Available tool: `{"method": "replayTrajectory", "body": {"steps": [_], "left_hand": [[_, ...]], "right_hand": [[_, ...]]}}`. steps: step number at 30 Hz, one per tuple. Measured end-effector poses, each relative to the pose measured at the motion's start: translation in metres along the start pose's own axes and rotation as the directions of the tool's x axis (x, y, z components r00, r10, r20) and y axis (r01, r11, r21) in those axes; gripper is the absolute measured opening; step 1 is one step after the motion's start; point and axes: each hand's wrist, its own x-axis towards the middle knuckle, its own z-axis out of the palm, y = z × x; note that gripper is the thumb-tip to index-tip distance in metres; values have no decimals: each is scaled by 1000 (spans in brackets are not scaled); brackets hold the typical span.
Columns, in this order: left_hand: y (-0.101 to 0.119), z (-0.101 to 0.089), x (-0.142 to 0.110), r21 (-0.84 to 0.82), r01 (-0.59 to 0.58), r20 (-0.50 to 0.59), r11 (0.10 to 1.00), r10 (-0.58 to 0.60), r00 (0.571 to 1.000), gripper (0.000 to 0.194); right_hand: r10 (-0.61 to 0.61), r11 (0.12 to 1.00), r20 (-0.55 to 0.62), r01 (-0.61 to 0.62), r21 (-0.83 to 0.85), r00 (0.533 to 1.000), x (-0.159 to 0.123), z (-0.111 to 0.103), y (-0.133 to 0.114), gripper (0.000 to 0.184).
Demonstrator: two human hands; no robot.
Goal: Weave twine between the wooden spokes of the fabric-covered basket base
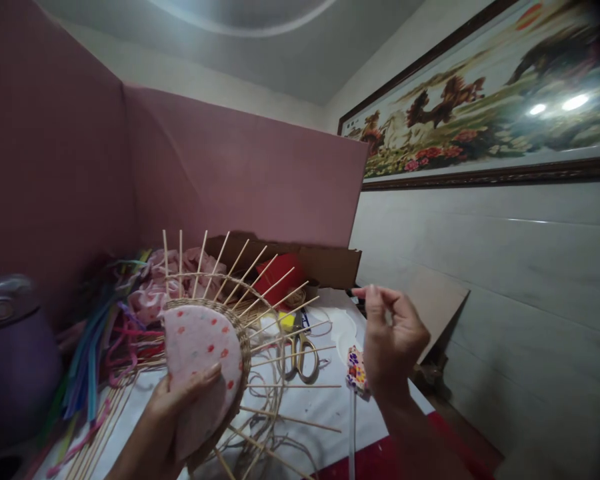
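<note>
My left hand (173,413) grips a half-round woven fan (205,360), thumb on its white cloth face with small red flowers. Thin wooden sticks (275,287) spread out from its woven twine rim like rays. A strand of twine (230,279) arcs across the sticks, and more of it hangs in loose loops below. My right hand (394,327) is raised to the right, apart from the fan, its fingers curled and drawn together towards the thumb. Whatever they may hold is too small to make out. Under that hand lies a flower-patterned piece (356,370) with a pale strip.
Scissors (303,357) lie on the white-covered table (325,407) behind the sticks. Coloured pipe cleaners (83,363), pink fabric (153,293) and a purple bottle (17,360) stand left. Behind are a red item (283,275), cardboard (330,267) and a pink panel (245,180).
</note>
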Motion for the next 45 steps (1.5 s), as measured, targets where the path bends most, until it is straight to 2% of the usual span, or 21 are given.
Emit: {"method": "replayTrajectory", "body": {"steps": [2,3,5,7,9,10,12,17,20,23,29,34,37,40,42,45], "left_hand": [[-1,-2,1,10,10,-9,1000,-10,1000,45],[-1,-3,2,10,14,-12,1000,-14,1000,46],[-2,-4,2,4,17,-6,1000,-17,1000,47],[-4,-4,3,17,14,0,1000,-14,1000,46],[-6,-5,4,14,3,13,1000,-3,1000,42],[-8,-5,5,13,-2,14,1000,2,1000,39],[-10,-5,7,19,-17,4,1000,17,1000,37],[-13,-6,9,40,-23,-39,999,25,999,39],[-15,-7,11,11,-47,-19,999,47,999,42],[-17,-8,13,11,-53,-29,999,54,998,47],[-15,-8,10,45,-15,-38,999,17,999,57],[-10,-4,4,7,5,-36,1000,-5,999,49],[-8,-2,2,9,-11,-18,1000,11,1000,39],[-8,-2,1,9,-30,-6,1000,30,1000,34],[-8,-2,1,18,-32,-12,999,32,999,32],[-8,-2,2,22,-23,-21,999,24,1000,35]], "right_hand": [[15,997,-12,-14,78,1000,11,0,-6,18],[10,995,35,-13,95,999,14,2,-9,18],[-44,997,215,29,74,976,14,8,-14,17],[-122,991,437,131,11,891,8,15,-18,13],[-173,968,574,245,-50,801,0,23,-20,13],[-185,954,604,290,-80,775,-5,26,-21,14],[-193,925,620,352,-143,760,-12,31,-20,15],[-179,863,613,422,-278,770,-27,36,-20,20],[-169,868,615,411,-277,770,-32,39,-20,18],[-155,894,594,368,-257,790,-31,41,-19,17],[-149,967,446,224,-120,883,-16,37,-10,20],[27,999,296,-40,37,955,3,27,0,22],[160,943,183,-205,262,970,17,18,-1,24],[298,816,129,-322,480,946,33,4,-10,21],[315,756,96,-311,575,944,43,-6,-17,17],[233,754,-45,-152,639,971,57,-23,-23,15]]}}
